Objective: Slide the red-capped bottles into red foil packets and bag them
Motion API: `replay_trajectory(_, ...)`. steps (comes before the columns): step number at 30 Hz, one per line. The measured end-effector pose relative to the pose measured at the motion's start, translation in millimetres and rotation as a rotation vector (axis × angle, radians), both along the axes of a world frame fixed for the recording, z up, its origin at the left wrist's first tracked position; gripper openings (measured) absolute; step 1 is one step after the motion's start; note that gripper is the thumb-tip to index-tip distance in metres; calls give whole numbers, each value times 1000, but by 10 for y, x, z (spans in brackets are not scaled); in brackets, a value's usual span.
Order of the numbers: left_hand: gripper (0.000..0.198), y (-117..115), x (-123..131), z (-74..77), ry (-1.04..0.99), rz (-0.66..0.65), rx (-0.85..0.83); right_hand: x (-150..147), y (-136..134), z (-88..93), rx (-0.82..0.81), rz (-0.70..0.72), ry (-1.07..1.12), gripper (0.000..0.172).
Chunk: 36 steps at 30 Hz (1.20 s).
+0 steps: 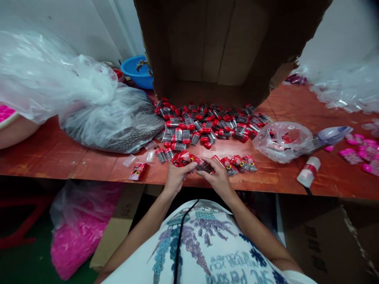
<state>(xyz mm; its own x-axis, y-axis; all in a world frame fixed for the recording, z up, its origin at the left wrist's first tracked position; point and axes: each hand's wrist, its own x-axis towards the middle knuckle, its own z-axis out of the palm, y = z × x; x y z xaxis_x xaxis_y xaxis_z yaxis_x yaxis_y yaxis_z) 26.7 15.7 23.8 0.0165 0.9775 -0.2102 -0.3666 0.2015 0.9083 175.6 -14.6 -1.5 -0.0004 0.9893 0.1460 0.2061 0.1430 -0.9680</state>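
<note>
At the table's front edge, my left hand [177, 176] is closed around red printed packets [185, 157], thumb on top. Close beside it, the fingers of my right hand [218, 175] are closed on a small clear container with dark contents [205, 165]. Whether the container touches the packets I cannot tell. Just right of my hands lies a row of red-printed packs with dark contents [237, 163]. Beyond them is a heap of small clear, red-capped containers [204, 122]. A small stack of red printed packets [138, 171] lies left of my left hand.
An open cardboard box [207, 43] stands tipped behind the heap. A clear bag of dark beads [115, 122] sits left, with a blue basin [137, 71] behind. At right lie a plastic bag of red pieces [282, 140], a white roll [308, 171] and pink containers [370, 154].
</note>
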Motion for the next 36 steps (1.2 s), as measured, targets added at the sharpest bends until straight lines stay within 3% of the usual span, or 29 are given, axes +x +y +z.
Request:
replay_trajectory(4, 24, 5, -10, -5, -40, -64, 13, -24, 11, -17, -140, 29, 187, 36)
replay_trajectory(11, 22, -31, 13, -74, 6, -22, 0, -10, -41, 52, 3, -59, -23, 32)
replay_trajectory(17, 26, -16, -34, -13, 45, -110, 10, 55, -18, 18, -143, 53, 130, 31)
replay_trajectory(21, 24, -34, 18, 16, 63, -78, 0, 54, -32, 30, -114, 12, 97, 39)
replay_trajectory(27, 23, -67, 114, 4, 85, -177, -66, 25, -36, 8, -40, -69, -7, 48)
replay_trajectory(32, 27, -18, 70, -44, -25, -41, -71, 139, -22, 23, -78, 52, 69, 49)
replay_trajectory(36, 31, -30, 49, -91, -63, -98, -142, 207, -46, -24, -113, 110, 200, 46)
